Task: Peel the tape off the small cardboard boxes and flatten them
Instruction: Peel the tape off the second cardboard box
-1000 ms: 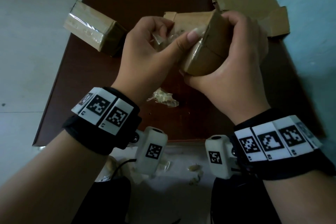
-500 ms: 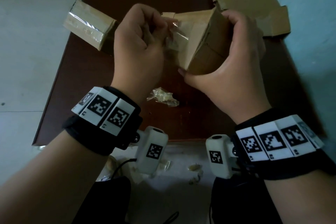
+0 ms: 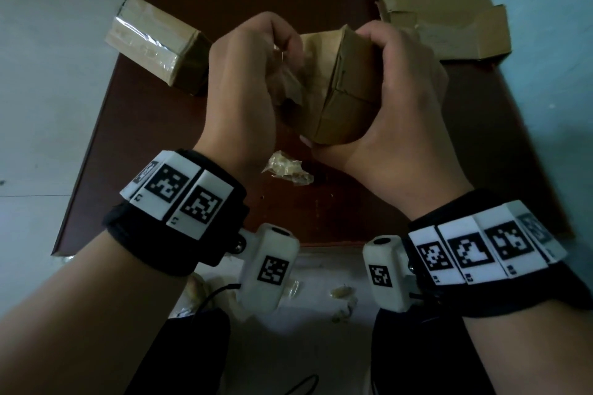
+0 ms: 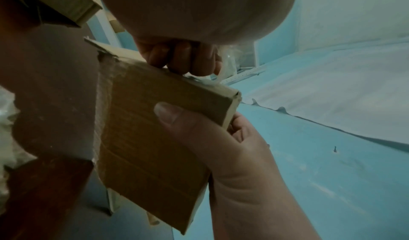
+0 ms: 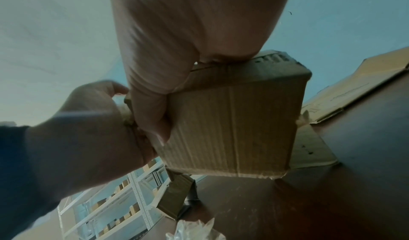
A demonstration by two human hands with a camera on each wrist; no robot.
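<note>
A small brown cardboard box (image 3: 345,90) is held up above the dark brown table (image 3: 353,202). My right hand (image 3: 401,99) grips it from the right side, thumb under its near edge. The same box (image 5: 232,125) fills the right wrist view, and in the left wrist view the thumb lies across the box (image 4: 155,139). My left hand (image 3: 250,80) is curled at the box's left face and pinches a strip of clear tape (image 3: 288,80) that is partly pulled away. That tape (image 4: 223,67) trails from the curled fingers.
A second taped box (image 3: 154,48) lies at the table's far left edge. An opened, flattened carton (image 3: 439,6) sits at the far right corner. A crumpled tape wad (image 3: 287,168) lies on the table below the hands. More tape scraps (image 3: 343,298) lie on the floor near me.
My left hand has turned from a thumb pressing on the box's face to a curled pinch, pulling the tape leftward and toward me. The box tilted slightly in my right hand.
</note>
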